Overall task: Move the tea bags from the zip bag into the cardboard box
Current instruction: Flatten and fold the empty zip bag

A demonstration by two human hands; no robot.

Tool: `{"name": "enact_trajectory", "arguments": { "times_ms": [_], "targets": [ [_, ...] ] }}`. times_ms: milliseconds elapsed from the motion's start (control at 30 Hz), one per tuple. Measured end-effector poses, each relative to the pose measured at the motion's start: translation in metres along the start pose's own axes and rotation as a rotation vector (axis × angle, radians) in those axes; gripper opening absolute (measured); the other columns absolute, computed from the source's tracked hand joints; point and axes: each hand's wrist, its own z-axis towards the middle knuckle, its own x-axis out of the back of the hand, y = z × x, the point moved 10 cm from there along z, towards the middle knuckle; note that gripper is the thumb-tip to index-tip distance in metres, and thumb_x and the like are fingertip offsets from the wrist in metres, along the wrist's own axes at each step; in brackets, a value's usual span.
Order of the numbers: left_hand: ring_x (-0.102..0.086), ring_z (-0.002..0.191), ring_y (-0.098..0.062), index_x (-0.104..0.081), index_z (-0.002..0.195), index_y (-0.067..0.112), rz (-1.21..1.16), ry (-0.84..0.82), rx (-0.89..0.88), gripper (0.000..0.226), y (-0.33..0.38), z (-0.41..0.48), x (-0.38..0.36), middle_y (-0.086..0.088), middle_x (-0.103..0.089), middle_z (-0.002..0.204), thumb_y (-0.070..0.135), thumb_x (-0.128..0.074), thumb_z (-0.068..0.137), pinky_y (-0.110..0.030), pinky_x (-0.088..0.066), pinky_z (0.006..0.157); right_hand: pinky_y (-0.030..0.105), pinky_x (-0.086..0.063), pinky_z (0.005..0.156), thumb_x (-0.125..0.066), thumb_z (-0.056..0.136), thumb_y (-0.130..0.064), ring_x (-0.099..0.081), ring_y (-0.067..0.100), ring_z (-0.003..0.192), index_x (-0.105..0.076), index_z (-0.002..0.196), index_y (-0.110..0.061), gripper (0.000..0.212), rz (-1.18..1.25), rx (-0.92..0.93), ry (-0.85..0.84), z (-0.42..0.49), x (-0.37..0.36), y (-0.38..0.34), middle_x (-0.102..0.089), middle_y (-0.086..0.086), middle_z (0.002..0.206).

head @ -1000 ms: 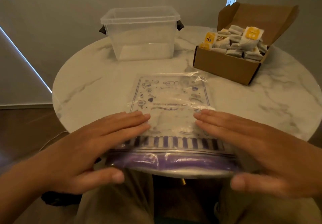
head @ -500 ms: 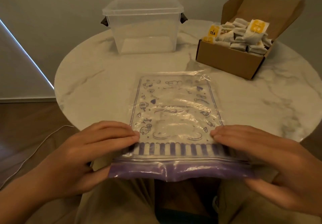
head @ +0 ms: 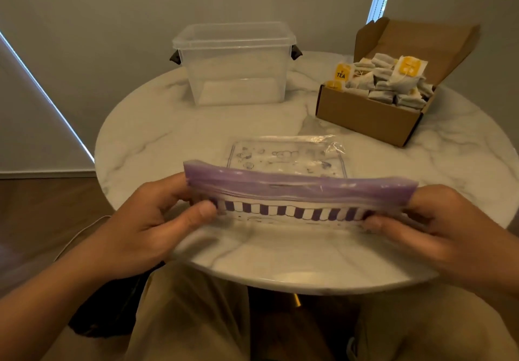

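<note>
A clear zip bag point(head: 292, 189) with a purple zip strip and purple stripes is lifted at its near end, its far part lying flat on the round marble table point(head: 157, 141). My left hand point(head: 151, 223) pinches the bag's left corner and my right hand point(head: 438, 226) pinches its right corner, thumbs on the near side. No tea bags show inside the bag. At the back right stands the open cardboard box point(head: 365, 113), heaped with several tea bags point(head: 390, 80) carrying yellow tags.
A clear plastic tub point(head: 236, 63) with dark side clips stands at the back middle of the table. Walls rise close behind the table. My lap in beige trousers lies under the near table edge. A thin cable runs across the wooden floor at left.
Both hands went from pressing flat on the bag to pinching its zip end at the corners. The zip end has risen off the table edge and moved away from me.
</note>
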Motion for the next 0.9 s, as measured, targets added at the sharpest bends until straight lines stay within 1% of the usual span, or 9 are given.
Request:
{"name": "enact_trajectory", "arguments": {
  "times_ms": [100,167,233,300,400,533,633,733,900],
  "targets": [
    [-0.066,0.107,-0.003,-0.062,0.121,0.043,-0.002,-0.095,0.071,0.045,-0.01,0.006,-0.004,0.02,-0.069,0.114,0.063,-0.066,0.081,-0.015,-0.052,0.086,0.007,-0.05,0.073,-0.064,0.092,-0.029,-0.067,-0.006,0.092,-0.064,0.113,-0.044,0.026,0.108,-0.038,0.077,0.008,0.008,0.002,-0.069,-0.029,0.101],
    [-0.066,0.105,-0.001,-0.065,0.118,0.04,0.022,-0.137,0.07,0.042,-0.011,0.013,-0.006,0.021,-0.07,0.113,0.055,-0.071,0.08,-0.014,-0.052,0.084,0.01,-0.051,0.064,-0.061,0.087,-0.031,-0.069,-0.001,0.083,-0.065,0.109,-0.045,0.026,0.201,-0.107,0.102,0.014,0.01,0.008,-0.072,-0.024,0.093],
    [-0.066,0.108,-0.002,-0.069,0.115,0.037,0.047,-0.107,0.049,0.033,-0.011,0.021,-0.003,0.021,-0.07,0.114,0.043,-0.069,0.082,-0.015,-0.052,0.087,0.022,-0.055,0.06,-0.06,0.086,-0.041,-0.071,0.01,0.077,-0.073,0.093,-0.032,0.017,0.244,-0.15,0.097,0.018,0.009,0.013,-0.075,-0.01,0.088],
    [-0.066,0.108,0.0,-0.071,0.112,0.039,0.061,-0.057,0.061,0.03,-0.014,0.027,0.002,0.024,-0.07,0.113,0.042,-0.067,0.083,-0.014,-0.052,0.087,0.018,-0.054,0.062,-0.063,0.084,-0.033,-0.072,0.012,0.079,-0.073,0.08,-0.021,0.016,0.332,-0.184,0.082,0.02,0.01,0.019,-0.076,-0.001,0.086],
    [-0.068,0.1,0.001,-0.076,0.102,0.033,0.003,-0.011,0.142,0.014,-0.023,0.034,0.004,0.025,-0.072,0.107,0.03,-0.074,0.088,-0.011,-0.051,0.082,0.013,-0.053,0.071,-0.067,0.076,-0.017,-0.073,0.013,0.085,-0.073,0.083,-0.01,0.012,0.396,-0.224,-0.02,0.022,0.004,0.02,-0.076,0.002,0.088],
    [-0.074,0.08,-0.013,-0.071,0.1,0.022,-0.119,0.079,0.225,0.02,-0.03,0.044,0.006,0.006,-0.077,0.092,0.018,-0.063,0.082,-0.015,-0.055,0.074,0.021,-0.057,0.074,-0.064,0.081,-0.012,-0.073,0.016,0.082,-0.072,0.085,-0.006,0.011,0.366,-0.297,0.031,0.029,0.009,0.031,-0.076,0.005,0.084],
    [-0.071,0.065,-0.025,-0.07,0.104,0.015,-0.127,0.114,0.29,0.023,-0.039,0.05,0.007,-0.014,-0.074,0.077,0.024,-0.062,0.083,-0.031,-0.058,0.067,0.028,-0.06,0.067,-0.062,0.086,-0.007,-0.073,0.021,0.073,-0.07,0.085,-0.003,0.01,0.445,-0.423,0.111,0.033,0.009,0.046,-0.075,0.011,0.078],
    [-0.069,0.066,-0.034,-0.066,0.107,0.02,-0.046,0.169,0.357,0.031,-0.048,0.052,0.014,-0.011,-0.073,0.073,0.033,-0.069,0.079,-0.044,-0.058,0.069,0.037,-0.061,0.063,-0.065,0.086,-0.004,-0.072,0.028,0.067,-0.068,0.092,-0.003,0.007,0.457,-0.534,0.159,0.032,0.007,0.058,-0.072,0.017,0.072],
    [-0.073,0.062,-0.019,-0.046,0.134,0.036,0.036,0.252,0.439,0.081,-0.053,0.049,0.02,0.003,-0.071,0.081,0.034,-0.083,0.062,-0.047,-0.059,0.075,0.041,-0.06,0.058,-0.074,0.079,-0.003,-0.071,0.033,0.063,-0.058,0.117,-0.02,0.045,0.361,-0.56,0.246,0.03,0.013,0.064,-0.071,0.013,0.07]
  ]
}}
